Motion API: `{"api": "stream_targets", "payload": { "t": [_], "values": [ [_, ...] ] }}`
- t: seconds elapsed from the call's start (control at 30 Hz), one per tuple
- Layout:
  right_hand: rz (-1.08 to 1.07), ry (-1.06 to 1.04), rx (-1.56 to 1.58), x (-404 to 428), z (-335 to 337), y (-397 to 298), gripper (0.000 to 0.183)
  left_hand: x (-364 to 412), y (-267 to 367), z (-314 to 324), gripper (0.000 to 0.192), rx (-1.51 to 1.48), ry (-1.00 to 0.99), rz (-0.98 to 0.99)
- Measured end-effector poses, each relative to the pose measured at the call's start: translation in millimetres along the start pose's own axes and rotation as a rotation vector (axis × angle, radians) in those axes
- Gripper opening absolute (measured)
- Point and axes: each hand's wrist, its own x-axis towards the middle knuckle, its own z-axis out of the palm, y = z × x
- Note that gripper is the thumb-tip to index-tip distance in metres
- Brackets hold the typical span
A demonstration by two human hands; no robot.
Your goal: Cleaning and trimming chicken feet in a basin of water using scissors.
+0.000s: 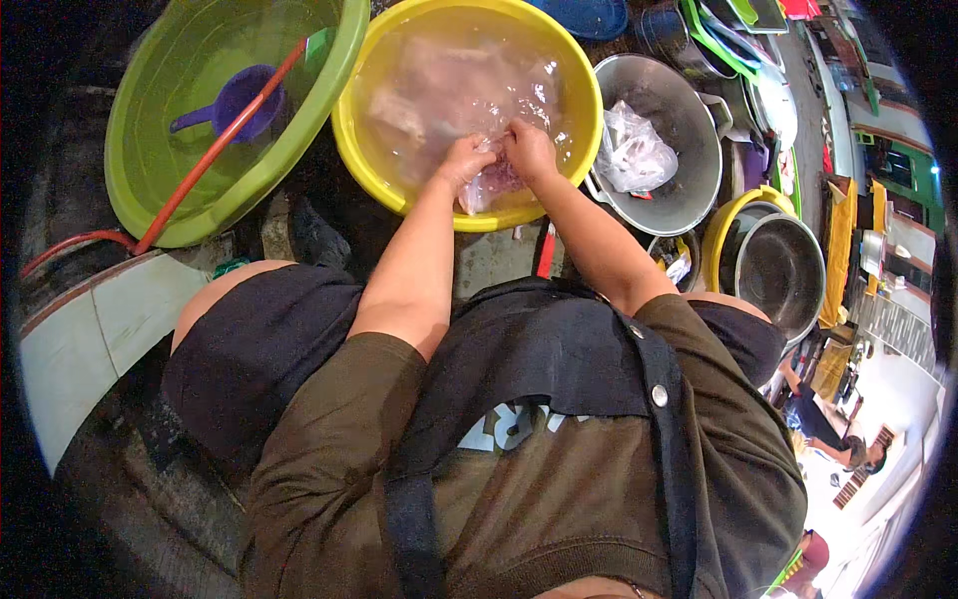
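Note:
In front of me is a yellow plastic basin [349,161] full of cloudy, pinkish water. Pale pieces of what looks like raw meat [397,112] lie under the surface, too blurred to tell apart. Both hands are at the near side of the basin, gripping one pinkish piece of raw meat [494,181] at the waterline. My left hand [468,159] pinches its left side, fingers curled. My right hand [530,151] grips it from the right, fingertips partly hidden by the hand and the splashing water.
To the left, a tilted green tub [224,206] holds water and a purple dipper [247,101]; a red hose [224,142] crosses it. At right are a metal wok [692,150] with a plastic bag [636,146] and nested bowls [778,277]. A person [838,434] is farther off.

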Motion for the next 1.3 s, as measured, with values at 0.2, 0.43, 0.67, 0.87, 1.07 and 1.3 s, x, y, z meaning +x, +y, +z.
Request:
{"api": "stream_targets", "payload": {
  "t": [0.2,0.43,0.67,0.87,1.07,1.3],
  "values": [
    [0.032,-0.035,-0.193,9,-1,20,0.019,-10,26,10,0.033,0.057,-0.072,-0.065],
    [0.121,0.123,-0.232,46,-37,62,0.026,-10,16,2,0.027,0.407,0.062,-0.090],
    [0.291,-0.279,0.792,33,-43,25,0.016,-1,3,-4,0.028,0.178,0.277,0.022],
    [0.312,-0.598,1.275,-26,-101,46,0.014,9,-8,-8,0.029,0.040,0.438,0.108],
    [0.316,-1.211,0.128,-86,-129,49,0.040,12,-10,-12,0.030,0.007,0.510,0.123],
    [0.107,-0.444,-0.160,-62,-112,-10,0.034,1,6,-1,0.031,0.177,0.519,0.125]
  ]
}}
